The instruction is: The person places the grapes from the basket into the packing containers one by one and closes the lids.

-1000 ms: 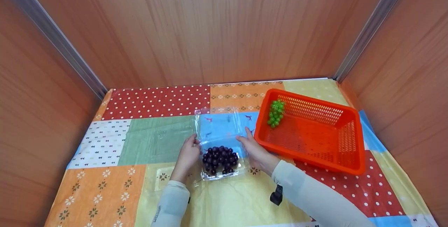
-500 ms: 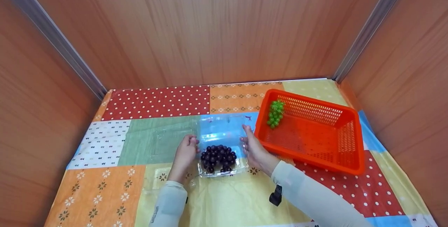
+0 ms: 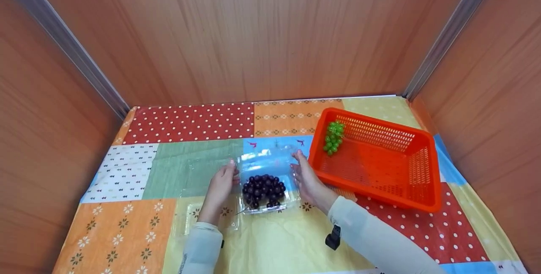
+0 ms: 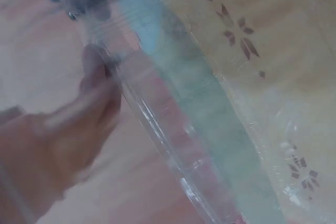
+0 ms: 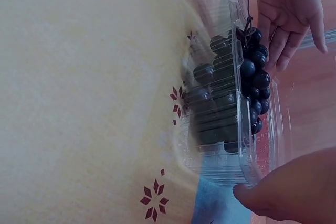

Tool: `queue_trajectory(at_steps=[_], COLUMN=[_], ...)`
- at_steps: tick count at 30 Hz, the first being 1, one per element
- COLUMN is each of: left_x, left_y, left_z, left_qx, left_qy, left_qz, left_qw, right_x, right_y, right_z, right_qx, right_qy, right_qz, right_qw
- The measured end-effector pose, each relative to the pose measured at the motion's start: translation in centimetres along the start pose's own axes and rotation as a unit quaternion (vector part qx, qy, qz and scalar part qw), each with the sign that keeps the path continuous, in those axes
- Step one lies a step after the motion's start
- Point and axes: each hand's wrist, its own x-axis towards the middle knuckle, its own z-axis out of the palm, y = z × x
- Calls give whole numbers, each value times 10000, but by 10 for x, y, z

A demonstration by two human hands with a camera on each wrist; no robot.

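A clear plastic box holds a bunch of dark purple grapes in its near part, in front of me at the table's middle. The grapes rise above the rim in the right wrist view, with a thin stem sticking out. My left hand lies along the box's left side, fingers and thumb apart. In the left wrist view it blurs beside a clear plastic edge. My right hand is at the box's right side, thumb up. Its fingertip touches the rim's corner in the right wrist view.
An orange-red plastic basket stands to the right, close to my right hand, with green grapes in its left end. More clear plastic lies left of the box, under my left forearm. A patchwork cloth covers the table; wooden panels enclose it.
The clear box's far edge has come down nearer to me, and the box with the purple grapes has shifted slightly left. My left hand has drawn a little left; the right stays alongside.
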Motion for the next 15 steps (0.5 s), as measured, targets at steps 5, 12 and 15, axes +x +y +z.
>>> queue_trajectory(at_steps=[5, 12, 15], left_x=[-7, -14, -17], left_y=[1, 3, 2], left_z=[-1, 2, 4], left_qx=[-110, 568, 817], left_qy=[-249, -385, -323], left_qz=[88, 499, 543], left_qw=[9996, 9964, 9947], right_x=[-2, -3, -5], right_y=[2, 7, 11], right_z=[-3, -9, -11], right_qx=[75, 314, 117], right_qy=[-167, -350, -454], right_qz=[-137, -220, -213], right_qw=[9997, 9986, 9987])
